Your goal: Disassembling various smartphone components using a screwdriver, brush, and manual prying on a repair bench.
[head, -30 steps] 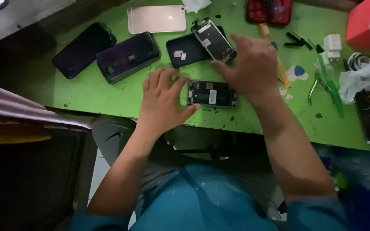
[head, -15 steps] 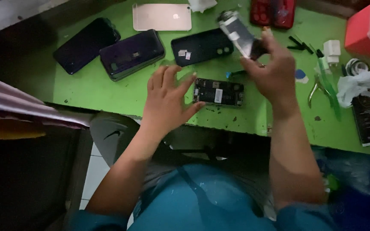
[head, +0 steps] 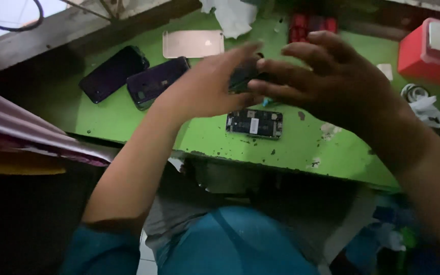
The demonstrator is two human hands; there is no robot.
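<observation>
A small dark phone part is being held between both hands above the green table.

To the far left, two dark flat phones (head: pixel 136 79) and a pale gold phone back (head: pixel 193 43) are lying on the green painted table (head: pixel 128 119), well apart from the hands. The left hand (head: pixel 207 86) is being raised with its fingers curled together against the left end of a small dark flat phone part (head: pixel 243 76). The part's long axis seems to be running up and away, though blur is making this uncertain. The right hand (head: pixel 332 81) is closing on it from the right, thumb and forefinger pinched on it, the other fingers spread. A bare phone circuit board (head: pixel 254 124) is lying just below.
</observation>
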